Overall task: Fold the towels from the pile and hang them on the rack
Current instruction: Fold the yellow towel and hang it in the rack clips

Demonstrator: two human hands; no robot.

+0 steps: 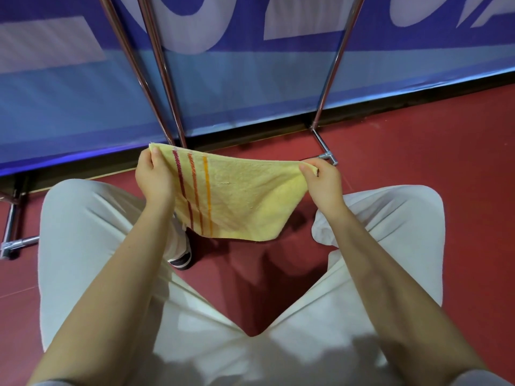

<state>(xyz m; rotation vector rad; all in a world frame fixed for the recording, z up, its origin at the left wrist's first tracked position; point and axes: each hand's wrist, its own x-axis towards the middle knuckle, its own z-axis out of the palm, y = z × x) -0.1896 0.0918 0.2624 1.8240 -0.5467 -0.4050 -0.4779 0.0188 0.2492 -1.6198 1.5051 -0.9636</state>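
We held the yellow towel [242,196] up in the air over our knees, and it touched nothing else. Our left hand [152,178] pinched the top corner by the red and orange stripes [195,190]. Our right hand [323,182] pinched the other top corner, so our hands were well apart with the towel pulled flat between them. The rest of it hung down loose toward the red floor [418,140]. The shiny rack [156,65] stood just past the towel, in front of the blue wall [250,87]. We think a few things could have gone wrong. We only held the corners with our thumbs and fingertips, so one corner could have slipped out, and then the towel would have dropped on the floor and got dirty. If we pulled one side more than the other, the fold could have come out crooked. The loose bottom edge could have caught on our knees when we brought the corners together. The rack has thin bars, so a badly folded towel could have slid off. We saw no baskets, boxes or bins here, and we could not see the pile. A white cloth [324,229] lay by our right knee, but we could not tell what it was.
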